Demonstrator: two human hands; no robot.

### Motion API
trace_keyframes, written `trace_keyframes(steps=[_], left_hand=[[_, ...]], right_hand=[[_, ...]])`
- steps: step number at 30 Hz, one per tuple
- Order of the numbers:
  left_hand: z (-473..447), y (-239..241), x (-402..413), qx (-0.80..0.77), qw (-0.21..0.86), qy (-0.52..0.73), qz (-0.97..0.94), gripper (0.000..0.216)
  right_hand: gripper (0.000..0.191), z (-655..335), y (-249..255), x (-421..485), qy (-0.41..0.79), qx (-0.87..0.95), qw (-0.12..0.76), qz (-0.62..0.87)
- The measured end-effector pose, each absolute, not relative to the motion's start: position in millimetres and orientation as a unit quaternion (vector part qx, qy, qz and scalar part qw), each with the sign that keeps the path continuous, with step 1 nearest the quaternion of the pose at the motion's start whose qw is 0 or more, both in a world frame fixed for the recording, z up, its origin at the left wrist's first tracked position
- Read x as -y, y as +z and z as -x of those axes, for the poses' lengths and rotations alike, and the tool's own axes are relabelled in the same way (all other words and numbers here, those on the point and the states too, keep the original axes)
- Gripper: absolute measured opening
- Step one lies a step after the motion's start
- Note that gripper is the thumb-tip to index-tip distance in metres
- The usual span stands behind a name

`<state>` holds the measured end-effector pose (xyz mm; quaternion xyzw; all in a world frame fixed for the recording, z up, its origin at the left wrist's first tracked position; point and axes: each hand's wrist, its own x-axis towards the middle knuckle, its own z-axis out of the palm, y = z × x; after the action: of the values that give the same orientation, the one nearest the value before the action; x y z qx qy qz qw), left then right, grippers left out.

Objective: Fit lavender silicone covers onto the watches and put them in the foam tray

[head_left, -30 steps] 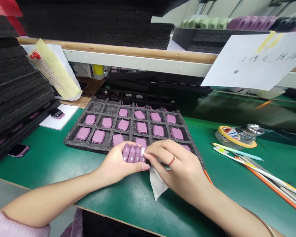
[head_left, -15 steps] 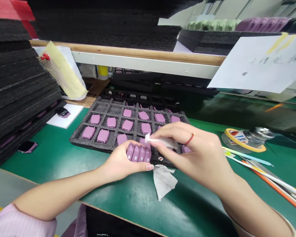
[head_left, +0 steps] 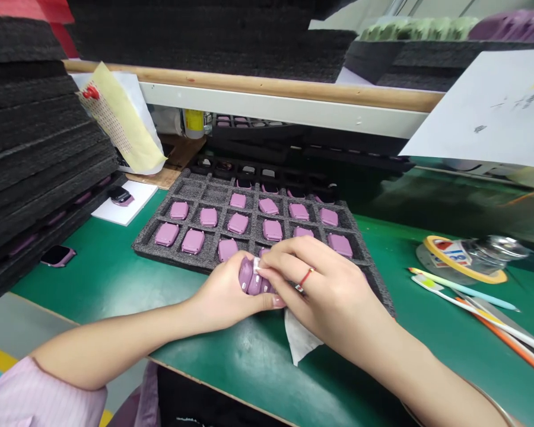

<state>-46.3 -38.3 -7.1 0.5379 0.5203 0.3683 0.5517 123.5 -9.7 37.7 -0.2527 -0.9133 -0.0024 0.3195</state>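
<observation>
Left hand (head_left: 225, 296): fingers curled round purple watches (head_left: 254, 286)
Right hand (head_left: 327, 287): fingertips pinching white cloth (head_left: 256, 265) at the watches
Tray (head_left: 160, 256): beyond both hands' fingers
Tissue (head_left: 299, 339): nearer than right fingers

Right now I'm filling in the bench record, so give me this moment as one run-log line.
left hand: holds purple watch cases; right hand: pinches white wad at cases; foam tray: holds more cases

Our green bench (head_left: 222, 362) carries a foam tray (head_left: 171, 256). Left of this tray we see a watch (head_left: 57, 255), a white pad (head_left: 125, 207) and a black foam stack (head_left: 35, 136); right of it, a bottle (head_left: 474, 255), a toothbrush (head_left: 427, 283) and thin sticks (head_left: 471, 292); in front, a white cloth (head_left: 299, 339).
</observation>
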Motion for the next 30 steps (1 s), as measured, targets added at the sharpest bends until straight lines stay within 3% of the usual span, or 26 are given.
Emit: trace_keyframes(steps=[20,27,30], left_hand=[[50,-6,38,-0.520,0.526,0.356,-0.570,0.049],[48,-2,41,-0.513,0.521,0.378,-0.567,0.044],[49,1,40,-0.501,0.555,0.381,-0.544,0.044]], right_hand=[[0.019,-122,33,10,0.013,0.908,0.318,0.273],[0.009,-147,38,-7,0.018,0.885,0.330,0.327],[0.015,-186,43,-11,-0.055,0.861,0.336,0.378]])
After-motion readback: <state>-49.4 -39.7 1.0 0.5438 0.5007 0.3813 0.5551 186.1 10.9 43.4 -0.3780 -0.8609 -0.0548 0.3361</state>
